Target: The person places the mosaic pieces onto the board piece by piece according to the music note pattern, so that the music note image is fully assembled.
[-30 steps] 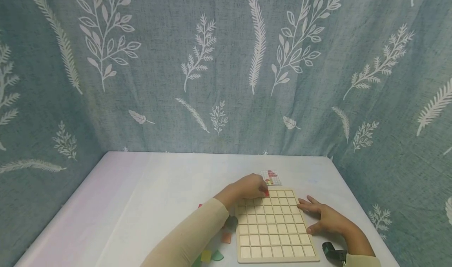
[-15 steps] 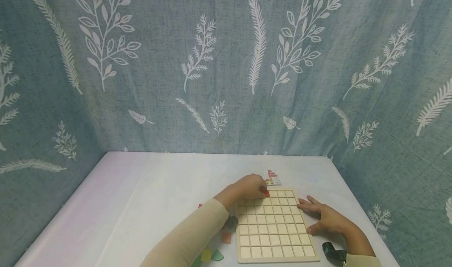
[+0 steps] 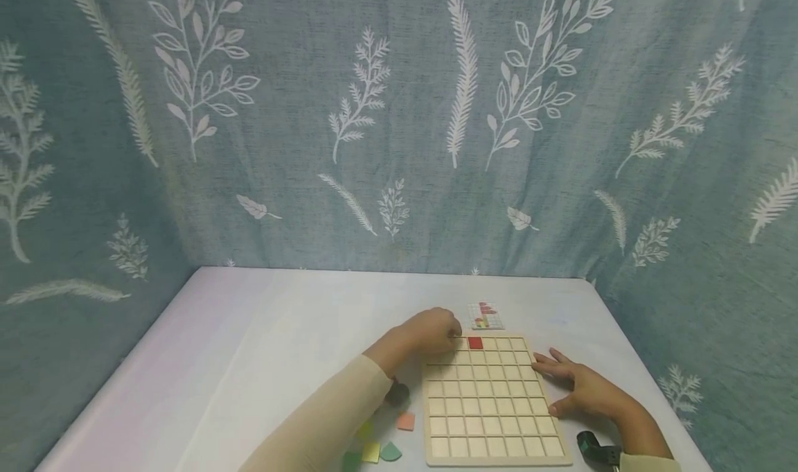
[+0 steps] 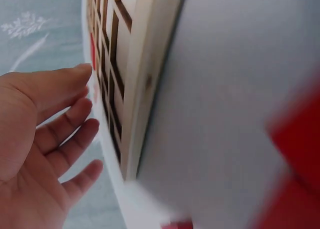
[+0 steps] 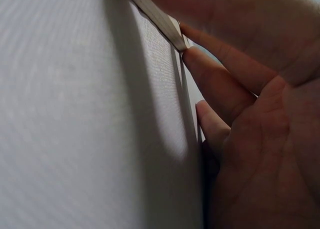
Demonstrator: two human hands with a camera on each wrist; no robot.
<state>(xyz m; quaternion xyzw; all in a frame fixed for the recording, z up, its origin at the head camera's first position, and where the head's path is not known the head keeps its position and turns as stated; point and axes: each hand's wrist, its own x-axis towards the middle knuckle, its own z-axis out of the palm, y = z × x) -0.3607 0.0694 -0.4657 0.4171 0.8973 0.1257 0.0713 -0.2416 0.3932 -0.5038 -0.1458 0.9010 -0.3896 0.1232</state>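
A pale wooden grid board lies on the white table. One red square tile sits in a cell of its far row. My left hand hovers by the board's far left corner, apart from the tile. In the left wrist view, the left hand has loosely bent fingers with nothing between them. My right hand rests at the board's right side with spread fingers. The right wrist view has fingertips of the right hand touching the board's edge.
Behind the board lies a small printed card with a gridded picture. Left of the board are an orange square tile, a yellow tile and a green rounded tile. Blurred red pieces show in the left wrist view.
My left hand has let go of the red tile and moved slightly left, leaving the tile in the far row. The right hand stays at the board's edge. The head view has shifted slightly.
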